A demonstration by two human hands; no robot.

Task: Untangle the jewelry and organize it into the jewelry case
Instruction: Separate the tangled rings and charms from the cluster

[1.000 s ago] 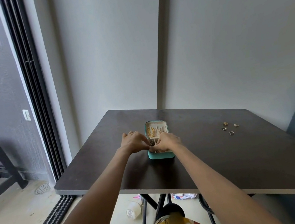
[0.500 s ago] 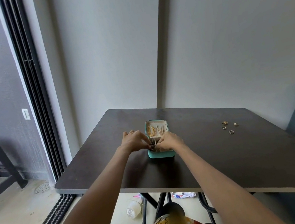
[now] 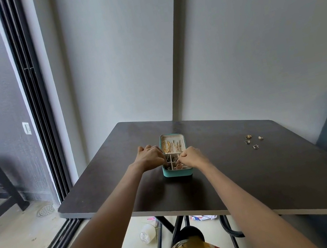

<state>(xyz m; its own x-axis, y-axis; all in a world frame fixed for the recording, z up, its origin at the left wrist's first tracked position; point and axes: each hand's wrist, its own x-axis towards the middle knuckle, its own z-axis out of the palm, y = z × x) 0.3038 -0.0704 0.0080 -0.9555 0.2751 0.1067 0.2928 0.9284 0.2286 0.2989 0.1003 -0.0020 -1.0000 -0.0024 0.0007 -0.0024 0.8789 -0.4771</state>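
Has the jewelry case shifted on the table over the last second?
No. The jewelry case keeps its spot on the table, same offset from the loose rings.

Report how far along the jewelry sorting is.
Partly done. Gold pieces already lie in the far section of the teal jewelry case, and several small near compartments hold items. In hand: the left hand and right hand both work with curled fingers over those compartments; what they pinch is too small to tell. Left: four rings loose on the table.
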